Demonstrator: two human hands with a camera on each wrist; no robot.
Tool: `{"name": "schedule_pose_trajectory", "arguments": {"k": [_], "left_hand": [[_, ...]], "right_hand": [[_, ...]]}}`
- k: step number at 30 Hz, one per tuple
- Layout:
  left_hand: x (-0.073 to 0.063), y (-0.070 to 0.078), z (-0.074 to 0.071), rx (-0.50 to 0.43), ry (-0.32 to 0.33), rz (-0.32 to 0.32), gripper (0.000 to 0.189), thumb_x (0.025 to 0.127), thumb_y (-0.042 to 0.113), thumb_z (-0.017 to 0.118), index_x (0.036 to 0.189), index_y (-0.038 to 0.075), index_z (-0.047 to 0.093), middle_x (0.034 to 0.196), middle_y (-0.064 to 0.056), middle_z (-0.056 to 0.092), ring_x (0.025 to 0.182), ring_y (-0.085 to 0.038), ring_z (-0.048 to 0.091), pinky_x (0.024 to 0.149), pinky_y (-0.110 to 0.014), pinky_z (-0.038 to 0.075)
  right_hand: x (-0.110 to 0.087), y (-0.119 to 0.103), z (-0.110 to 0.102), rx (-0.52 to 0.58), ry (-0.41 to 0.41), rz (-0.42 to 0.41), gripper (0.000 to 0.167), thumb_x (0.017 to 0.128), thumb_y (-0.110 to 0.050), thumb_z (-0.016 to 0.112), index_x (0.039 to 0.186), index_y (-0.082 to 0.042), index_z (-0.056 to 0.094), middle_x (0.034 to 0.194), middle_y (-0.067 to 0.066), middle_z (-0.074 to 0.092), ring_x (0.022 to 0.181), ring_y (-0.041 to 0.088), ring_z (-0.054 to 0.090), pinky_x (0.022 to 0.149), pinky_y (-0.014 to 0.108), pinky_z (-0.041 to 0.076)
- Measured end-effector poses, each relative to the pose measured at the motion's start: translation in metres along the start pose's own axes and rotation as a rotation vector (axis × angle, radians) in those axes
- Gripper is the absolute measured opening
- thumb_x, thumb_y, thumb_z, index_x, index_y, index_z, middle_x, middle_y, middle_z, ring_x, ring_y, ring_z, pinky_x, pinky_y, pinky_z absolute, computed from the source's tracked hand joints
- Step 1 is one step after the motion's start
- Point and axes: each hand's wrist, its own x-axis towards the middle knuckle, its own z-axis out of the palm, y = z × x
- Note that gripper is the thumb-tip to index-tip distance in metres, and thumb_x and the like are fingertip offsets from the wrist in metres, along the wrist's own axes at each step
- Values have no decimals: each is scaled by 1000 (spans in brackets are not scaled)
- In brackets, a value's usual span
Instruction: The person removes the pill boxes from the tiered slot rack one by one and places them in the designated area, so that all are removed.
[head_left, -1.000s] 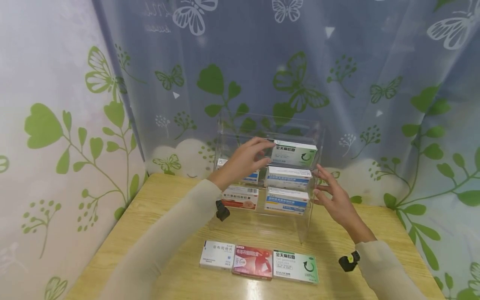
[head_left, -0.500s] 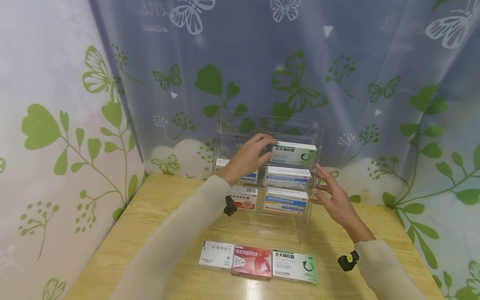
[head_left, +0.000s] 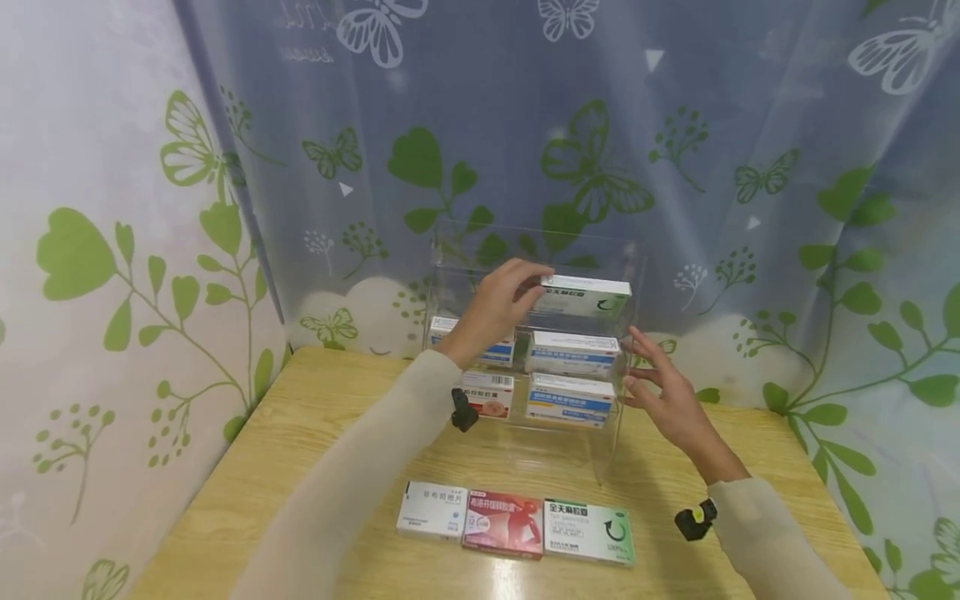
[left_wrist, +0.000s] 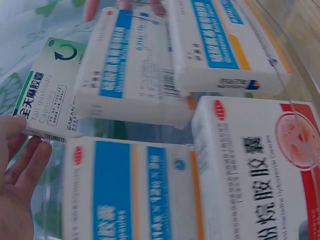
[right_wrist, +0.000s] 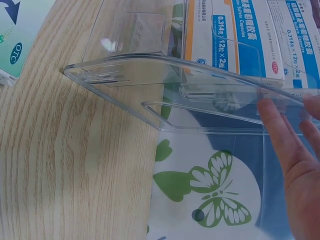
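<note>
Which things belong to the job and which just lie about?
In use: left hand, the carton it pinches, clear rack, right hand touching the rack.
Apparently idle: four racked boxes; on the table, white box, red box, green-white box.

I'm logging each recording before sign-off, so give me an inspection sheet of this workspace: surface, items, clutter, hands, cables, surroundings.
Surface: wood-grain table.
Job's things: green-and-white box at the top tier of a clear rack; below it, three blue-and-white boxes and a red-and-white box; in front of the rack, lying flat in a row, a white box, a red box and a second green-and-white box.
Clutter: nothing seen.
Left hand: pinches the upper green-and-white box by its left end; whether that box touches the rack cannot be told.
Right hand: fingers against the rack's right side.
Cables: nothing seen.
Surroundings: curtain printed with leaves and butterflies.
</note>
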Motion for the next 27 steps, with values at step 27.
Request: {"name": "schedule_pose_trajectory", "arguments": {"k": [27], "left_hand": [[-131, -11, -116, -41, -190, -156, 31, 108, 20, 72, 138, 15, 73, 142, -7, 71, 114, -26, 76, 97, -44, 65]], "right_hand": [[1, 1, 1, 5, -2, -6, 77, 113, -4, 57, 177, -22, 18, 174, 26, 33, 137, 60, 54, 86, 40, 69]]}}
